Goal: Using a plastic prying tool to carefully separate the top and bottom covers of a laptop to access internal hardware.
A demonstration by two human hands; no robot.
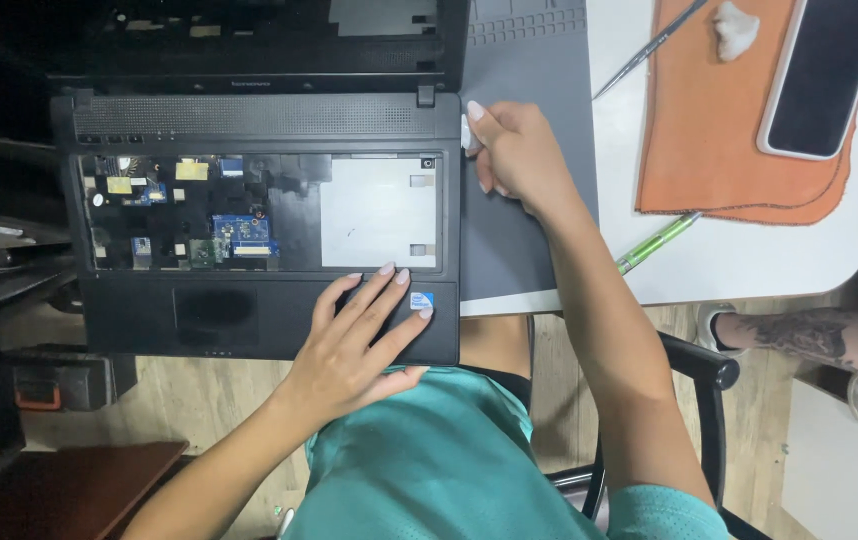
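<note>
Your left hand (354, 335) lies flat and unclenched on the palm rest of the black laptop (259, 225), keyboard gone, circuit boards bared. Your right hand (514, 150) pinches its right edge. It sits on the grey mat (524, 230), near you.

I see my left hand (354, 335) lying flat on the palm rest of the black laptop (259, 230), whose keyboard is off and circuit boards show. My right hand (514, 155) grips the laptop's right edge near the hinge, over a grey mat (529, 70). An orange cloth (719, 130) carries a phone (821, 75); a green pen (657, 243) lies just below it.
</note>
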